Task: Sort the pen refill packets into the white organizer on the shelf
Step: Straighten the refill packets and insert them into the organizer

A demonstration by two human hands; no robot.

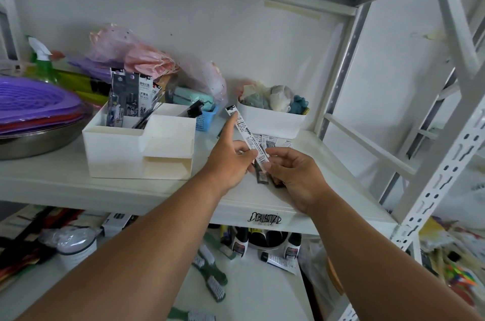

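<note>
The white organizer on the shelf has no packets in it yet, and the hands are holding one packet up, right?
Not quite. The head view shows the white organizer already has packets standing in its back compartment. The rest is right: both hands, left and right, hold one packet up.

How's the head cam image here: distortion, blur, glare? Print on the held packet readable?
Head view: strong wide-angle bending, the shelf upright bows near the frame edge. Light is flat and soft, with no hard shadows or glare. The refill packet, gripped by the left hand and right hand, is fairly sharp, but its print is too small to read. The lower shelf clutter is softer.
</note>
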